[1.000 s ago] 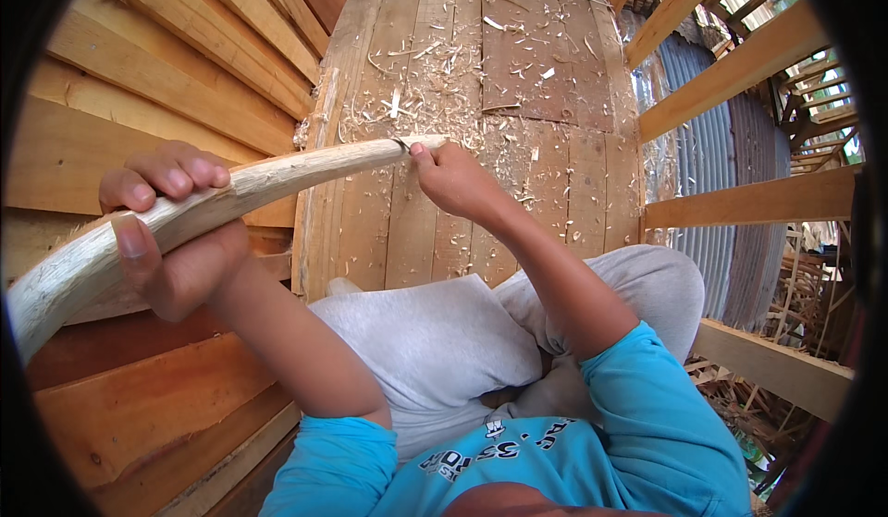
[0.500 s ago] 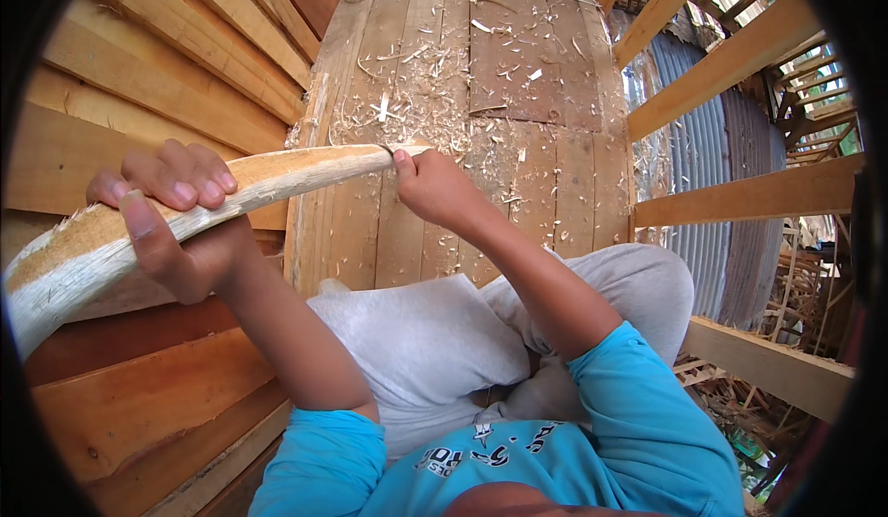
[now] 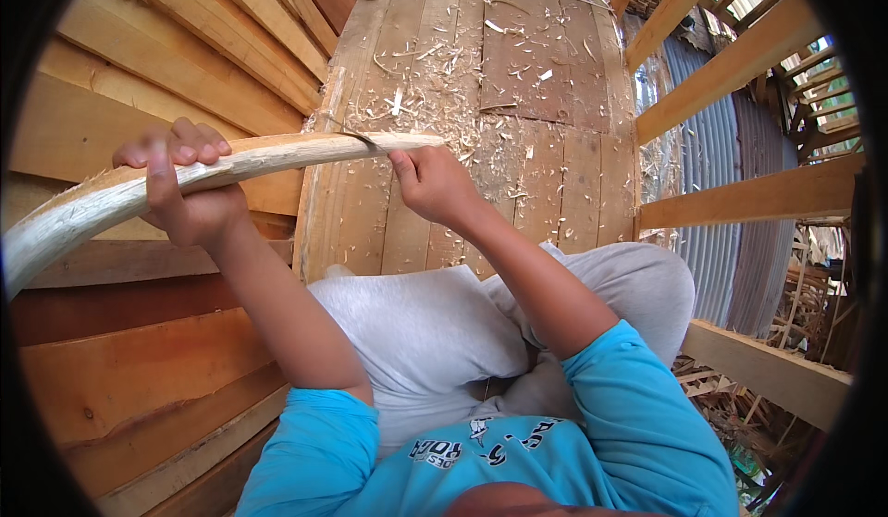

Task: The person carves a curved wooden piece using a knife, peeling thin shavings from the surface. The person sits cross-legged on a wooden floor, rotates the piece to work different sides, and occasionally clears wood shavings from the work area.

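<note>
Over the plank floor [image 3: 578,179], a long bent stick [image 3: 287,154] runs across in front of the person, beyond the knees. The left hand [image 3: 202,212] wraps snugly around its thick part, with fingers over the top and the thumb on the near side. The right hand [image 3: 433,184] is closed in a fist by the thin end. A dark knife [image 3: 359,138] pokes out beside its thumb and lies across the stick; the handle is hidden in the fist.

The knife could slip, if it hits a hard spot or gets pushed too hard. Then it could skid along the wood to the left hand, or swing down to a leg [image 3: 421,318]. It could also dig too deep and spoil the thin end, if the blade tips too steeply. The stick could roll if the left hand goes loose, because it is round and bent. I cannot tell if anything props its far left end, which runs out of view.

The stick is fat at the left and skinny at the right. Its near side is pale, almost white, and looks rough. A tan strip shows along the top.
</note>
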Tool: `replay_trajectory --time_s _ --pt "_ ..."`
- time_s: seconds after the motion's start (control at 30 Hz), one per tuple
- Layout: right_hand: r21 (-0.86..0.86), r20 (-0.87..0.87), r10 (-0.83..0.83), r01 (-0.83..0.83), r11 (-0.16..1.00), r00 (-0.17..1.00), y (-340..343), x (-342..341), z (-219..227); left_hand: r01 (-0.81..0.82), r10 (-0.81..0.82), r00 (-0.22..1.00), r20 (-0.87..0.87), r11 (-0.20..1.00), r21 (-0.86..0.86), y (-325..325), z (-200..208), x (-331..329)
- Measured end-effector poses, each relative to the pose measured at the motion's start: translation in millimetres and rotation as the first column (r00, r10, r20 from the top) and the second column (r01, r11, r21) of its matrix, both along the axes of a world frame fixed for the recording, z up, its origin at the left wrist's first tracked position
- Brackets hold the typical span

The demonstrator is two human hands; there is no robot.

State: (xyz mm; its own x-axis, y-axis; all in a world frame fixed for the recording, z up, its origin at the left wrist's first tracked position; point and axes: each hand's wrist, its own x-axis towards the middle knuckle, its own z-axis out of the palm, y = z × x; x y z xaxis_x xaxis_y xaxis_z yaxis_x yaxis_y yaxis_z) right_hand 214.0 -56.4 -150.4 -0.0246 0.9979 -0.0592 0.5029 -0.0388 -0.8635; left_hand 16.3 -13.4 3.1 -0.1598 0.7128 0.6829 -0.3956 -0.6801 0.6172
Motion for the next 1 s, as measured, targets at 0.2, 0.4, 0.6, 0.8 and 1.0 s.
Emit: replay_trajectory --time_s 0.2,0.4,0.6,0.8,1.0 --pt "-0.202 0.061 -0.192 0.201 0.959 0.979 13.4 14.6 6.0 0.066 -0.062 0.997 0.038 0.988 -0.140 -8.2 10.9 14.2" --pt "-0.236 -0.021 -0.183 0.173 0.956 0.983 10.7 22.7 -29.8 0.061 -0.061 0.997 0.042 0.998 -0.011 1.1 18.8 47.3" --pt "-0.260 -0.129 -0.214 0.176 0.949 0.968 5.6 13.9 20.9 0.042 -0.040 0.998 0.055 0.998 -0.043 3.9 19.7 58.2" --pt "-0.179 -0.037 -0.175 0.166 0.970 0.984 -11.3 -9.6 47.4 0.088 -0.082 0.988 0.128 0.995 -0.042 -1.9 6.3 21.9" --pt "-0.186 -0.004 -0.257 0.252 0.950 0.966 -3.4 2.9 16.4 0.031 -0.021 0.991 0.131 0.997 -0.075 -11.8 8.2 41.8"
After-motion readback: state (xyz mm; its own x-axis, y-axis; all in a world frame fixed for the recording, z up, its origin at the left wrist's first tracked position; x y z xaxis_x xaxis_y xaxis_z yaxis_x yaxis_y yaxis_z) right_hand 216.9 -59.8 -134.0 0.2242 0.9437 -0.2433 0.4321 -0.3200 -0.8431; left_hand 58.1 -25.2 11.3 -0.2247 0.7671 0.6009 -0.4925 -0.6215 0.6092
